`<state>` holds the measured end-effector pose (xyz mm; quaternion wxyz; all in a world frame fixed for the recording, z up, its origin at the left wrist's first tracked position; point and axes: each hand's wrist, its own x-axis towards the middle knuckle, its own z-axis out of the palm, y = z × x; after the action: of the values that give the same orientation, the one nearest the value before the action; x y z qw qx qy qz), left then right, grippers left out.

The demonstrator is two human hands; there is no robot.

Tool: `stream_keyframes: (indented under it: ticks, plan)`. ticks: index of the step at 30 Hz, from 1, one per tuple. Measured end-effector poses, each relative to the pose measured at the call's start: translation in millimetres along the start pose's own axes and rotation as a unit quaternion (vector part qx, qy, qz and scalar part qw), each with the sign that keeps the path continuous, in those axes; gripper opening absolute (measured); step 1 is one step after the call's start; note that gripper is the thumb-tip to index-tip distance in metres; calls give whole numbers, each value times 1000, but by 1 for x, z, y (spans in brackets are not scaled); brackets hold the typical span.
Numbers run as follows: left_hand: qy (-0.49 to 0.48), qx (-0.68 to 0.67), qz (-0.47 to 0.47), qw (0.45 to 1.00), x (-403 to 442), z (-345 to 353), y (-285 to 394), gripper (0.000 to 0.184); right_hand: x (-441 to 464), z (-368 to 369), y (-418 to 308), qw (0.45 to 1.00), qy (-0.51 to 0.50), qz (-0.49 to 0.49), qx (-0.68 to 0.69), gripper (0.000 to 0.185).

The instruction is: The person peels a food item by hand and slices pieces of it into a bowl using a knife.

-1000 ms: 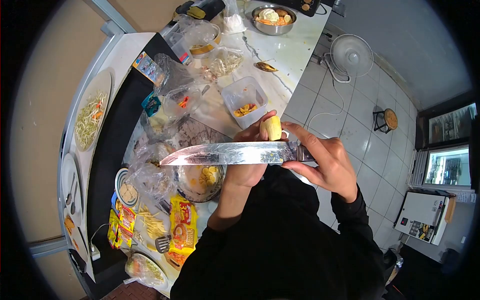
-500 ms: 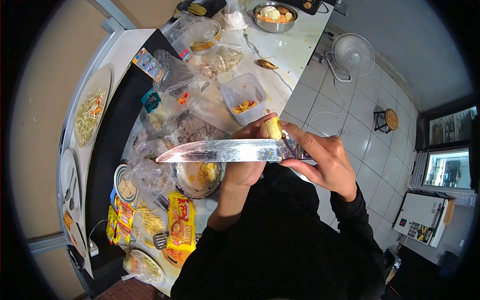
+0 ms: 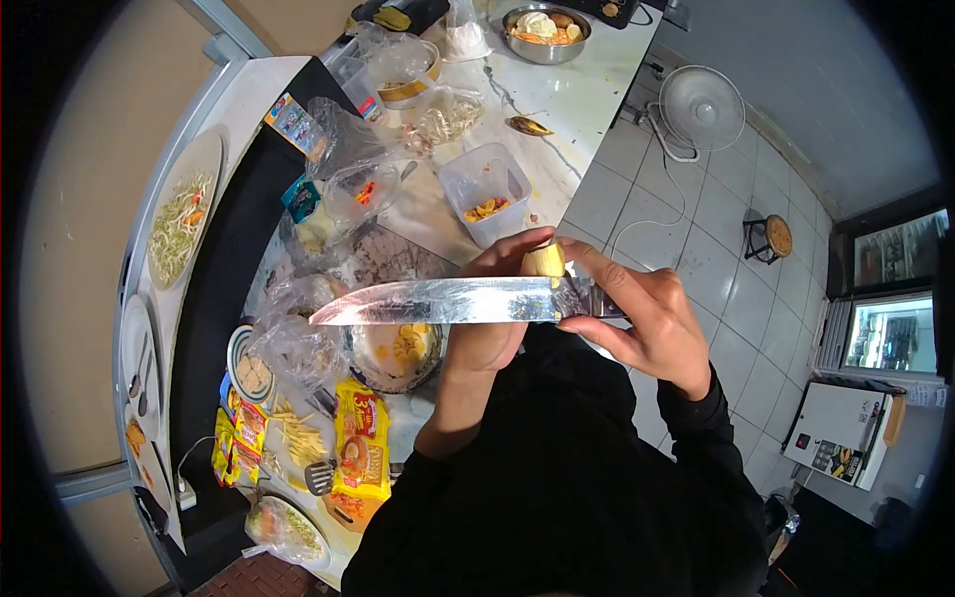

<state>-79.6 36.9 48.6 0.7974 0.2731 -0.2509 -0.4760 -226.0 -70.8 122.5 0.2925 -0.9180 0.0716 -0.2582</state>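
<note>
Slicing, judging by the pose: gripping the knife (image 3: 428,301) in curled right hand (image 3: 657,323), aiming its long axis sideways, tip left; pinching the stubby banana piece (image 3: 545,264) crosswise just beyond the knife in partly hidden left hand (image 3: 492,343). Calling for fingertips clear of the edge. Facing, beyond the knife, plastic container (image 3: 461,182), then steel bowl (image 3: 549,54).

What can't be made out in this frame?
All in the head view:
- left hand: middle hidden behind the knife
- banana piece: lower end behind the knife
- knife handle: partly covered by the right hand
- black appliance: cut off by top edge
- white box: lettering too small
</note>
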Motion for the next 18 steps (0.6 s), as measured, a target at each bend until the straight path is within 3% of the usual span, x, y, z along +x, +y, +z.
stream_keyframes:
  ticks: [7, 10, 13, 18]
  plan:
    - [-25, 17, 13, 999, 1, 2, 5, 34, -2, 2, -1, 1000, -8, 4, 6, 58]
    - [-34, 17, 67, 997, -1, -1, 1, 33, -3, 5, 2, 1000, 6, -19, 8, 59]
    - [6, 28, 56, 998, -3, 9, 5, 39, -3, 5, 1, 1000, -1, -7, 14, 58]
    - [-6, 40, 19, 999, -3, 3, 11, 41, -2, 5, -2, 1000, -4, -4, 20, 59]
